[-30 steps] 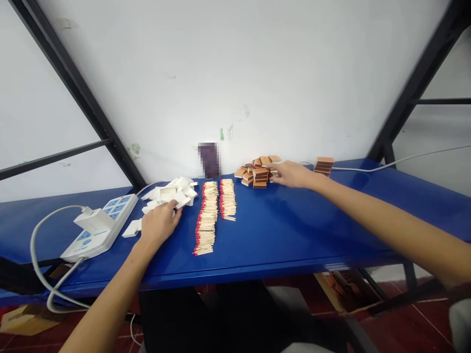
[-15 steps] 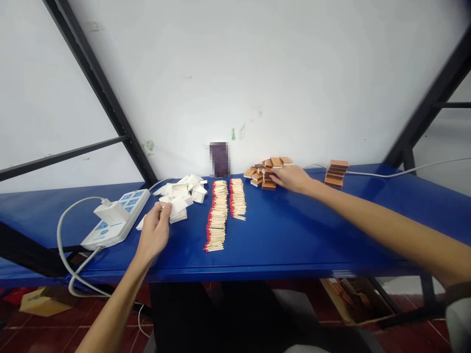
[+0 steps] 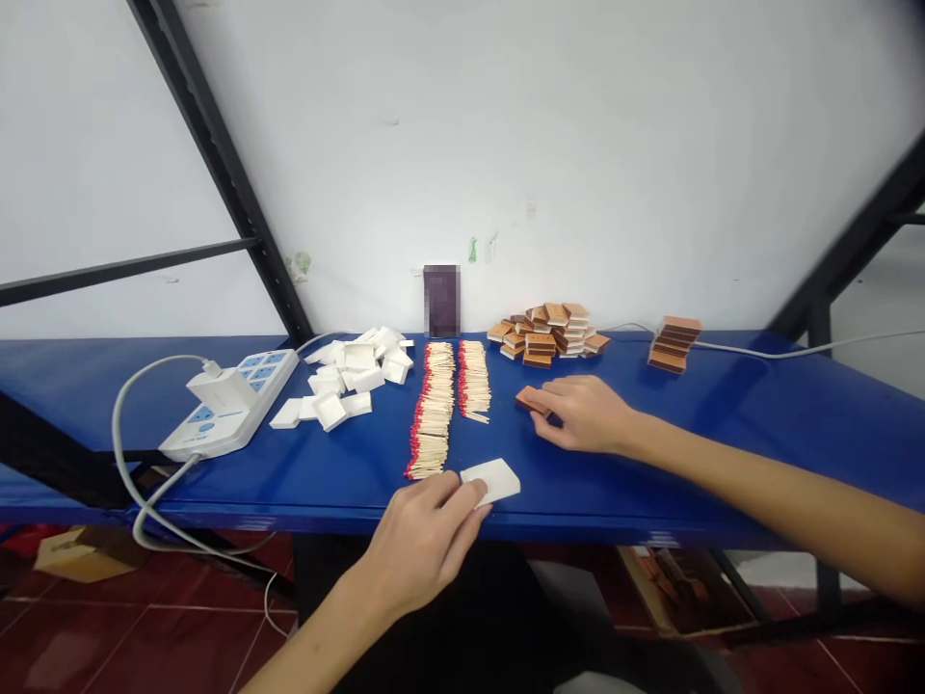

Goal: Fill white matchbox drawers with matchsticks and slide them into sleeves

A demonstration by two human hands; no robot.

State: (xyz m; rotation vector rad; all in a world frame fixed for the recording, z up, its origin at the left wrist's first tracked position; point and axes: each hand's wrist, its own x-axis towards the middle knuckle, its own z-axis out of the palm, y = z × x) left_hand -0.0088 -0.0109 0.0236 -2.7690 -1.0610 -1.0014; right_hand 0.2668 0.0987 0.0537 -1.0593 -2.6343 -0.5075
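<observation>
The left hand (image 3: 430, 532) clamps a white matchbox tray (image 3: 492, 479) between thumb and fingers at its left end; the tray is in the lower centre of the frame, near the table's front edge. The right hand (image 3: 582, 414) grips a brown matchbox cover (image 3: 533, 398) at its right end, right of centre.

Principal relation: the cover lies above and to the right of the tray in the frame, with blue tabletop (image 3: 636, 487) visible between them — the two pieces are apart. The cover's visible edge slants down to the right, toward the right fingers. The tray's free end points right, away from the left fingers; its long axis cannot be told with certainty. The left hand is lower in the frame than the right.

Nearest obstruction: the long row of matches (image 3: 432, 410), red heads to the left, ends just beyond the left knuckles. The short row of matches (image 3: 473, 381) lies left of the cover.

Surroundings: a pile of white trays (image 3: 357, 357) is left of centre; a pile of brown matchboxes (image 3: 553, 333) is upper right of centre; a leaning matchbox stack (image 3: 674, 344) is farther right — well apart from both hands. A power strip (image 3: 242, 424) is at left.
</observation>
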